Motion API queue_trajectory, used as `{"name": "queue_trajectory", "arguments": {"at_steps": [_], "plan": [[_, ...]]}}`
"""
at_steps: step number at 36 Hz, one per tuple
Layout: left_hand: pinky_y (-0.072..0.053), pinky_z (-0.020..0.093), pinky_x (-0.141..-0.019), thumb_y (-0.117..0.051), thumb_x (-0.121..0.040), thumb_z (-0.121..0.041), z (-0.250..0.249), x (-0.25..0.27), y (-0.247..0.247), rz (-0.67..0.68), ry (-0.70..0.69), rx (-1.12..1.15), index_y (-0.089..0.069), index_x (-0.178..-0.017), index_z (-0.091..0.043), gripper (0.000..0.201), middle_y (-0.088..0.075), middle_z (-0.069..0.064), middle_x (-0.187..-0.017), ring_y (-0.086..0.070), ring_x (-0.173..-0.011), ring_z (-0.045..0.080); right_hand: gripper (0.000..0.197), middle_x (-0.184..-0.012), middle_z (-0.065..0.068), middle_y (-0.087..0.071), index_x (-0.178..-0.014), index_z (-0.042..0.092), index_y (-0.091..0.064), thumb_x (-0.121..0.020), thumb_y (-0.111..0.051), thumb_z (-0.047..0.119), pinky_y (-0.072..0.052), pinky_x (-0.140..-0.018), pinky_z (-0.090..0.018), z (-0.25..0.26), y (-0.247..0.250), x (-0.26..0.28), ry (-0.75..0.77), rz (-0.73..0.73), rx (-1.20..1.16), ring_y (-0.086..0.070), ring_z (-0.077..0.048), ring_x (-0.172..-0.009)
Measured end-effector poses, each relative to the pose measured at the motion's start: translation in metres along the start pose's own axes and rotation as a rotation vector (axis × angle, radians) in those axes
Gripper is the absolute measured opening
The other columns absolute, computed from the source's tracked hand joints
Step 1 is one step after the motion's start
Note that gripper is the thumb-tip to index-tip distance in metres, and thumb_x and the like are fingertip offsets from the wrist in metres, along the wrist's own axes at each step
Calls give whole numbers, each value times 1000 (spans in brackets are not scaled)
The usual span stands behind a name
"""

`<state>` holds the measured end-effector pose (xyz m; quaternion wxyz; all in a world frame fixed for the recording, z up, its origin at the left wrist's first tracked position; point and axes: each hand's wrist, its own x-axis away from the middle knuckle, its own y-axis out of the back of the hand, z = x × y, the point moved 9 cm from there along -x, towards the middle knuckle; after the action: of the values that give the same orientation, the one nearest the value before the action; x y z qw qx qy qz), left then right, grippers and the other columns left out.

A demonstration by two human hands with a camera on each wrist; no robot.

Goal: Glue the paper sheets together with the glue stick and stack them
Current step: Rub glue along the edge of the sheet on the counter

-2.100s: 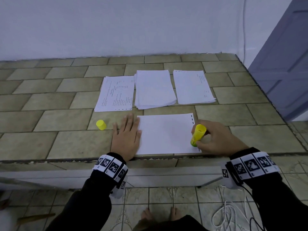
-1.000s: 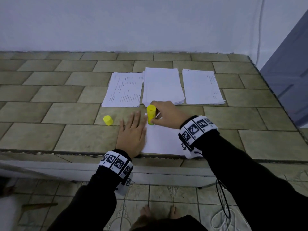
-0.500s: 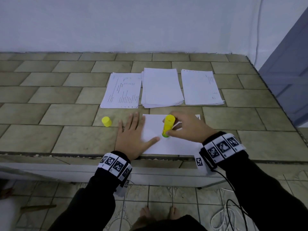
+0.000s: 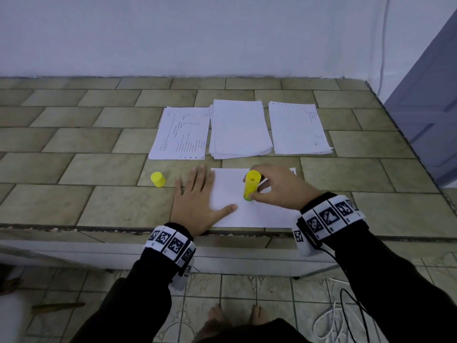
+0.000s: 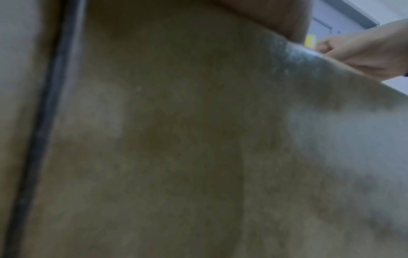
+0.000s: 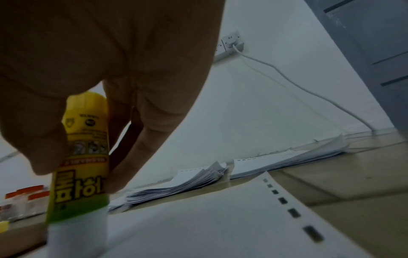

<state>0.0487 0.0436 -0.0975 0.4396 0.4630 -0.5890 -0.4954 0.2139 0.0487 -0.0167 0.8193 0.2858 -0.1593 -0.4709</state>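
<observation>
The glue stick [image 4: 251, 185] carries bold black Korean lettering on its yellow-green label, too cut off to read whole. The right hand [image 4: 277, 188] grips it, white tip down on the blank sheet [image 4: 247, 214] at the tiled tabletop's [image 4: 99, 204] near edge. The left hand [image 4: 195, 201] lies flat, fingers straight, thumb on the sheet. Its yellow cap [image 4: 157, 179] stands apart. 3 paper stacks [image 4: 238, 129] lie behind, print too small. The left wrist view is blurred.

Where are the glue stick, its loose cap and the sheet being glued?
glue stick [image 4: 250, 186]: head view, on the yellow barrel.
cap [image 4: 157, 179]: head view, on its side wall.
sheet [image 4: 227, 191]: head view, bare paper between the hands.
</observation>
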Motion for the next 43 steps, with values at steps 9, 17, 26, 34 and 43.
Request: {"name": "queue_trajectory", "arguments": {"at_steps": [9,17,26,34,43], "plan": [[3,55,-121,-7,-66,-93,0,-1,-1,7,-1,5,-5,-158,-20,118,4,2,-166,7,-152,19,13,-86,-5,-71,-82,8,-63,-75,-73,12,-54,-80,-45,-22,32,-33,-89,-158,106,-67,-23,-85],[4,54,-121,-4,-66,-93,0,-1,-2,23,-5,-9,0,-158,-20,117,8,1,-166,10,-152,19,10,-85,0,-73,-77,9,-64,-77,-73,6,-56,-80,-39,-30,50,-4,-109,-175,1,-70,-17,-86],[-1,56,-120,-5,-66,-93,-1,-1,-1,0,-7,-6,-5,-158,-20,118,1,3,-166,5,-152,20,16,-92,9,-70,-86,10,-72,-73,-77,1,-56,-75,-23,-40,44,49,-126,-57,-39,-68,-10,-82],[0,56,-121,-5,-66,-93,0,-2,-2,2,-6,-17,-4,-158,-20,117,1,3,-166,5,-152,20,21,-88,7,-71,-90,10,-72,-72,-77,1,-57,-77,-26,-35,38,58,-118,6,-27,-69,-13,-81],[0,56,-120,-2,-63,-93,-1,0,-1,27,3,-19,-2,-158,-20,120,5,2,-166,8,-152,19,16,-92,4,-72,-76,19,-69,-73,-76,5,-56,-72,-26,-42,61,28,-104,-103,62,-68,-10,-81]]}}
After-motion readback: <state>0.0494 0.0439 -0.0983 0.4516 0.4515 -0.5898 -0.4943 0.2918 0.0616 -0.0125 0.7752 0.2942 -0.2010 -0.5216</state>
